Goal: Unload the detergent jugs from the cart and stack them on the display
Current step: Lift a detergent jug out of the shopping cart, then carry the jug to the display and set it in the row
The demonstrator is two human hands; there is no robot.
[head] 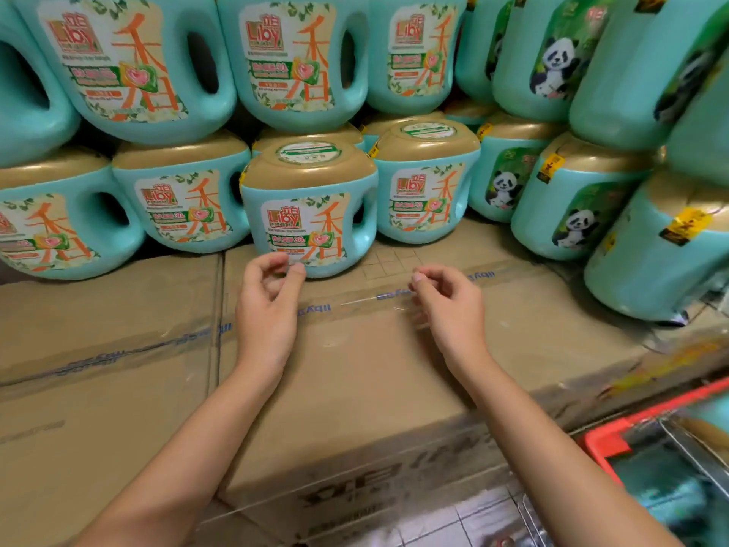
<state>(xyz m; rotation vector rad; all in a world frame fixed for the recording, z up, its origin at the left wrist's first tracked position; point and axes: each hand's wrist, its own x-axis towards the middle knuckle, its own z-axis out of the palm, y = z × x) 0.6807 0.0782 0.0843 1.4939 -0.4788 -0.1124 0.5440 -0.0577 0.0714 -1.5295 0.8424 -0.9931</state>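
Observation:
A teal detergent jug with a gold cap stands upright on a sealed cardboard box at the front of the display. My left hand hovers just below its base with loosely curled fingers and holds nothing; whether the thumb touches the jug is unclear. My right hand hangs over the box's taped seam to the right of the jug, fingers loosely curled and empty. Several more teal jugs stand in two tiers behind and on both sides.
Panda-labelled jugs crowd the right side, some tilted. Another cardboard box adjoins on the left. The cart's red rim and wire frame show at the lower right with teal jugs inside. White floor tiles lie below the boxes.

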